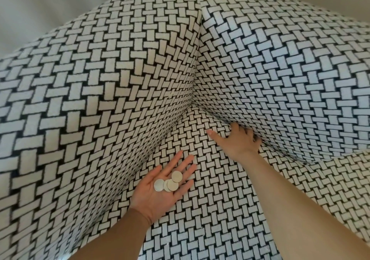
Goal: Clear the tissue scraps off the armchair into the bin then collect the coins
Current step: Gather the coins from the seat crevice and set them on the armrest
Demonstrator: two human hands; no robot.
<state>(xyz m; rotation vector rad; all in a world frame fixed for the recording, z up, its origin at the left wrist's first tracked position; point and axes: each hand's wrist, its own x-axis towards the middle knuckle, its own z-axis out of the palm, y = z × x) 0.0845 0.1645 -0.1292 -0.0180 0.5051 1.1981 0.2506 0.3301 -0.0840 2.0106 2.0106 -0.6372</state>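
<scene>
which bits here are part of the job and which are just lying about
Job: coins lying on the open left hand; right hand, fingers dug into the armchair seam.
Just there: the pale backdrop behind the armchair.

readable text: none | coins (168,182): faces too blurred to read any marking

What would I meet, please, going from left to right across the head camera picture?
Left chair panel → left hand, palm up, carrying coins → right hand, fingers dug into the seat crease → right chair panel.
</scene>
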